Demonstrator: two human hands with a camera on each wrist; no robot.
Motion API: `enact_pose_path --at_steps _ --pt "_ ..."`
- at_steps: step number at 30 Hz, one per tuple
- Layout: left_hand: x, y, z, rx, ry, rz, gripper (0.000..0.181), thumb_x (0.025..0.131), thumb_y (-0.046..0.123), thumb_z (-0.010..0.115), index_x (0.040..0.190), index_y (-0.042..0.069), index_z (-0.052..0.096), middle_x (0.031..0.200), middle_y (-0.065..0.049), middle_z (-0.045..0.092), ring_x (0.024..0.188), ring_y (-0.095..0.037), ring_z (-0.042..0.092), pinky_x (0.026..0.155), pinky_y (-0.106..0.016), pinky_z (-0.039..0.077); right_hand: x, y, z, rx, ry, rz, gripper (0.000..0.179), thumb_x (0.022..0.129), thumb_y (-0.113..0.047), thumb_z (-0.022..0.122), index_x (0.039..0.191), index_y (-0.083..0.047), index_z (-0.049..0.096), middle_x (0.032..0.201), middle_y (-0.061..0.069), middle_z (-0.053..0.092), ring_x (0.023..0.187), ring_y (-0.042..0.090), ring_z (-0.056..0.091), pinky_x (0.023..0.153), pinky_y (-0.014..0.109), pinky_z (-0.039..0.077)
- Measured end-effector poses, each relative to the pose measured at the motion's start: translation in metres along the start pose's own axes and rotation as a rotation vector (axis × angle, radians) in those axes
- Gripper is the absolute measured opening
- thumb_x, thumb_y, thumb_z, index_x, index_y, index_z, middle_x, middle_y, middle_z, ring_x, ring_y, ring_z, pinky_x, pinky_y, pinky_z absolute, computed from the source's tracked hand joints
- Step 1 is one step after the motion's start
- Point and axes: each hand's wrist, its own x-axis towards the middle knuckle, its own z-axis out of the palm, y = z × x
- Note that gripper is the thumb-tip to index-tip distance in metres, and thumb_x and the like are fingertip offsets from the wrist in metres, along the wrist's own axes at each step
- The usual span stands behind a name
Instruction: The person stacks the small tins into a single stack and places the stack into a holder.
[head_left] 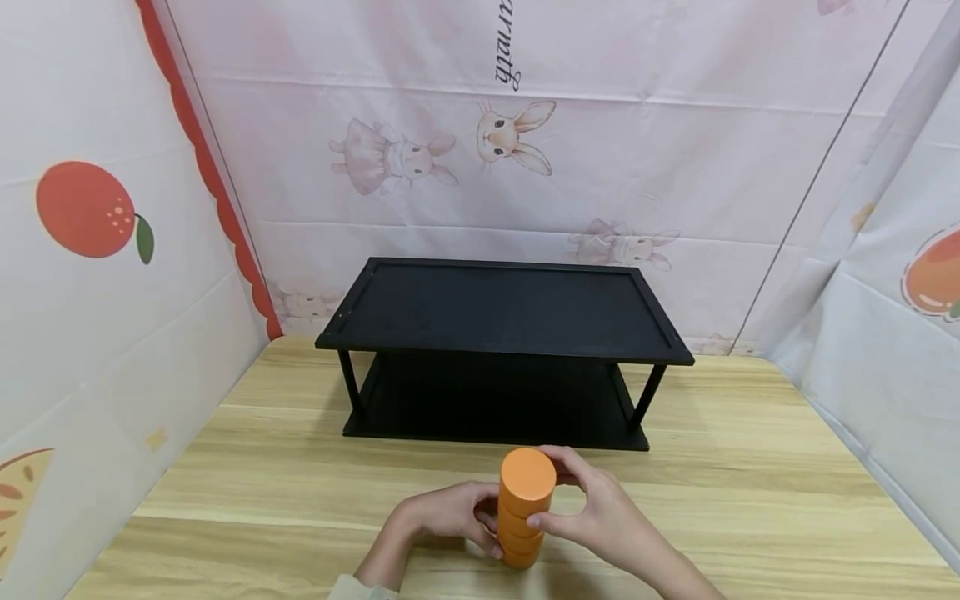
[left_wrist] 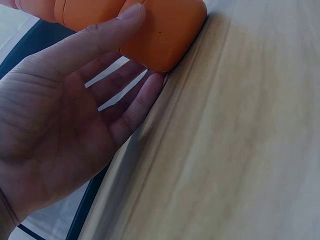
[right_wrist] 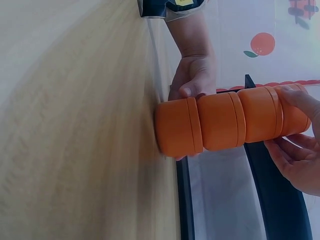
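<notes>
Several round orange lidded jars stand in an upright stack [head_left: 528, 477] on the table near its front. Low on the left, my left hand [head_left: 453, 510] holds the bottom jar [left_wrist: 167, 35], its thumb on the near side and its other fingers around the back, close to the tabletop. My right hand [head_left: 611, 512] grips the upper part of the stack from the right, thumb in front and fingers behind. The right wrist view shows this hand's thumb and fingers around the top jar [right_wrist: 294, 117]. Between the hands, the middle jars [right_wrist: 220, 122] sit lid to base.
Behind the stack stands a black two-tier shelf [head_left: 510, 308] with a lower board [head_left: 495, 404] and short posts. It rests on the light wood table [head_left: 262, 492]. Printed cloth [head_left: 420, 50] hangs at the back and both sides.
</notes>
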Motion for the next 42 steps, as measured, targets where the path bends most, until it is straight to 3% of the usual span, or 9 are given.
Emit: enact_pose_path --at_steps 21,26,31,36,42 --pt "0.002 0.001 0.000 0.053 0.010 0.017 0.046 0.074 -0.009 0.071 0.115 0.002 0.056 0.103 0.002 0.060 0.090 -0.012 0.060 0.081 -0.025 0.049 -0.003 0.008 -0.001 0.006 -0.002 0.010 0.059 0.075 -0.038 0.074 0.124 -0.016 0.050 0.111 -0.007 0.058 0.099 0.012 0.055 0.086 0.034 0.047" --pt "0.003 0.000 0.000 0.082 0.017 0.019 0.045 0.073 -0.009 0.072 0.114 0.003 0.057 0.102 0.003 0.060 0.088 -0.010 0.059 0.080 -0.025 0.049 -0.006 0.020 0.004 -0.040 -0.079 -0.010 0.062 0.075 -0.038 0.075 0.122 -0.006 0.050 0.108 -0.003 0.059 0.097 0.013 0.056 0.082 0.032 0.049" --pt "0.002 0.001 0.001 0.081 0.024 0.018 0.048 0.072 -0.009 0.072 0.115 0.004 0.056 0.103 0.002 0.060 0.088 -0.011 0.059 0.080 -0.026 0.049 -0.008 0.038 0.012 -0.037 -0.160 -0.010 0.059 0.075 -0.036 0.076 0.120 -0.006 0.051 0.107 -0.001 0.059 0.096 0.012 0.056 0.080 0.030 0.050" --pt "0.000 0.002 0.002 0.016 0.022 0.009 0.052 0.073 -0.012 0.070 0.119 0.002 0.052 0.108 -0.001 0.059 0.091 -0.015 0.061 0.082 -0.026 0.049 -0.008 0.052 0.019 -0.006 -0.237 0.005 0.060 0.075 -0.034 0.076 0.122 -0.008 0.050 0.114 -0.001 0.057 0.097 0.012 0.056 0.080 0.030 0.050" --pt "-0.001 0.003 0.004 -0.013 0.032 -0.011 0.054 0.073 -0.013 0.069 0.121 0.002 0.051 0.111 -0.002 0.059 0.093 -0.015 0.061 0.083 -0.026 0.048 -0.010 0.061 0.028 0.047 -0.250 0.060 0.058 0.075 -0.032 0.077 0.122 -0.010 0.050 0.114 -0.002 0.056 0.097 0.010 0.055 0.082 0.031 0.048"
